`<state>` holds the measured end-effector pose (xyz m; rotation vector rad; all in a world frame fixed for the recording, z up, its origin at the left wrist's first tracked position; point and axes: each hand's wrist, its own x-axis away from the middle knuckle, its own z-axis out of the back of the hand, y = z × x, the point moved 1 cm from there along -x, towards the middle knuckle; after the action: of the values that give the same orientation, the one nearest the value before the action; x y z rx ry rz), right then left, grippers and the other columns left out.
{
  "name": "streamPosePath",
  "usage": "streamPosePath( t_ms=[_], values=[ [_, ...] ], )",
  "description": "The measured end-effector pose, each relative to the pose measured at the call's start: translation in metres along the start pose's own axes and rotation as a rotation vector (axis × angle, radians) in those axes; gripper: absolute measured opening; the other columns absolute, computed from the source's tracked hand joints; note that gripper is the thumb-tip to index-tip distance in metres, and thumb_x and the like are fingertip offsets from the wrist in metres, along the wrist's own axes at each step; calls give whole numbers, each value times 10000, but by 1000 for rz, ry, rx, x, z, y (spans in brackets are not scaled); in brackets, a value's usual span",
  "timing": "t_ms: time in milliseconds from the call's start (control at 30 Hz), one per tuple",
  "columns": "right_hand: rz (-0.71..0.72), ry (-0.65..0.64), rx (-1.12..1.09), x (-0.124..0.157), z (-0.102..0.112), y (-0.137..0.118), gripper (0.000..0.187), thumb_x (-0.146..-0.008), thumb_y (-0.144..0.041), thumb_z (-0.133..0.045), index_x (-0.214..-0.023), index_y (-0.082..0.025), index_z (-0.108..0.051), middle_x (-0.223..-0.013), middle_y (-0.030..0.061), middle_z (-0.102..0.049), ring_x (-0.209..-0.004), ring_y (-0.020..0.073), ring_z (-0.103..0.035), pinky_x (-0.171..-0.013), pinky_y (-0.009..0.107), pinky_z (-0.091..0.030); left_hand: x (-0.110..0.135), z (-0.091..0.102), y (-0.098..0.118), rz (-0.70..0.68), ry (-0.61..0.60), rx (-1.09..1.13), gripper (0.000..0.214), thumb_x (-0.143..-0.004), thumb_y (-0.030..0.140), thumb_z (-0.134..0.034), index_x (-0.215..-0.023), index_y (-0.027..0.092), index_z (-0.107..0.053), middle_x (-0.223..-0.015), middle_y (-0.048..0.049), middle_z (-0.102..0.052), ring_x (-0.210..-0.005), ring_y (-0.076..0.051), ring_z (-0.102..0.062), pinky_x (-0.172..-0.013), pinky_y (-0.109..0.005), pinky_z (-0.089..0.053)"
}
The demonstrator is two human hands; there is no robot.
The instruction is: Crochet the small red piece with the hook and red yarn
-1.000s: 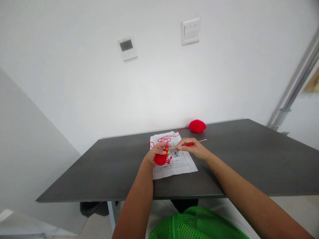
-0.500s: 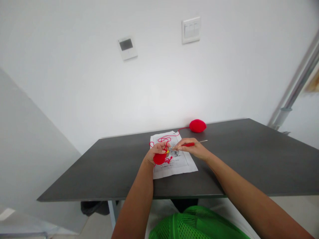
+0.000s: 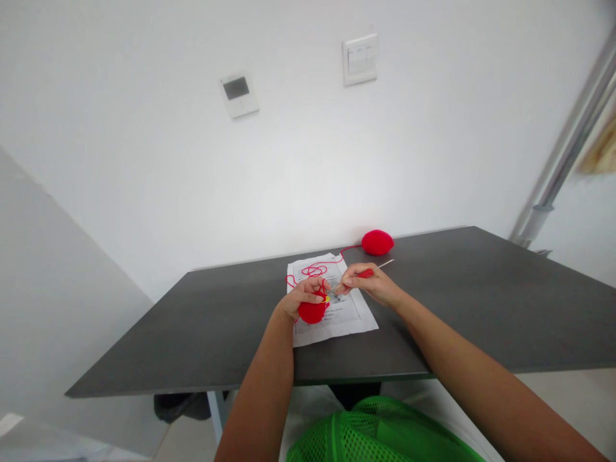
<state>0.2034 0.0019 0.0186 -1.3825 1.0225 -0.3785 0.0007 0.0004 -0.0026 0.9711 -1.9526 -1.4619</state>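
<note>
My left hand point(image 3: 304, 296) is closed on a round piece of red crochet work point(image 3: 312, 312), with red yarn running over the fingers. A small yellow stitch marker point(image 3: 327, 299) shows at the edge of the piece. My right hand point(image 3: 363, 282) grips a crochet hook point(image 3: 366, 273) with a red handle. One metal end of the hook points up and to the right, away from the work; the other end, near the left fingers, is too small to make out. Both hands are over a printed paper sheet point(image 3: 337, 327).
A ball of red yarn point(image 3: 378, 242) lies at the back of the dark table point(image 3: 216, 333), against the wall. From it, a loose strand point(image 3: 315, 270) loops across the paper toward my left hand. A wall switch point(image 3: 360, 59) and a small panel point(image 3: 239, 94) are above.
The view has shifted slightly. My left hand has tilted the crochet piece, and the loose red ends below it show less. The hook's angle has turned a little more upward.
</note>
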Motion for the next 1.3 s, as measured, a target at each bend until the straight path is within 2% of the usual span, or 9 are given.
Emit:
streamPosePath(
  t_ms=[267, 433, 667, 867, 1300],
  values=[
    [-66, -2, -100, -1, 1, 1, 161, -673, -270, -714, -696, -119, -662, -698, 83, -722, -634, 180, -675, -604, 278, -527, 0, -4, 1, 18, -10, -9, 370, -506, 175, -761, -828, 123, -586, -625, -10, -596, -485, -86, -516, -451, -179, -330],
    [-92, 45, -75, 0, 3, 2, 196, -665, -303, -724, -699, -121, -661, -674, 77, -716, -633, 177, -675, -609, 276, -528, 0, -6, 2, 27, 41, -55, 365, -525, 176, -755, -841, 127, -579, -632, -9, -596, -473, -84, -511, -453, -183, -349],
    [-96, 64, -53, 0, 2, 3, 199, -675, -308, -719, -711, -122, -655, -689, 74, -717, -657, 176, -677, -627, 277, -527, -2, -8, 3, -2, 64, -71, 352, -523, 160, -746, -830, 130, -578, -652, 4, -580, -469, -74, -505, -457, -182, -350],
    [-97, 42, -132, 0, 4, 3, 179, -677, -286, -717, -708, -122, -650, -681, 75, -718, -639, 177, -681, -610, 272, -532, -1, -10, 4, -14, 57, -83, 338, -532, 171, -744, -822, 135, -574, -657, -1, -593, -486, -82, -520, -465, -185, -354],
    [-97, 37, -183, 0, 8, 2, 134, -697, -233, -699, -691, -107, -655, -675, 77, -710, -632, 171, -684, -592, 243, -547, 0, -11, 6, 6, 118, -133, 335, -505, 184, -767, -782, 137, -584, -672, -7, -610, -507, -91, -537, -481, -193, -369]
  ],
)
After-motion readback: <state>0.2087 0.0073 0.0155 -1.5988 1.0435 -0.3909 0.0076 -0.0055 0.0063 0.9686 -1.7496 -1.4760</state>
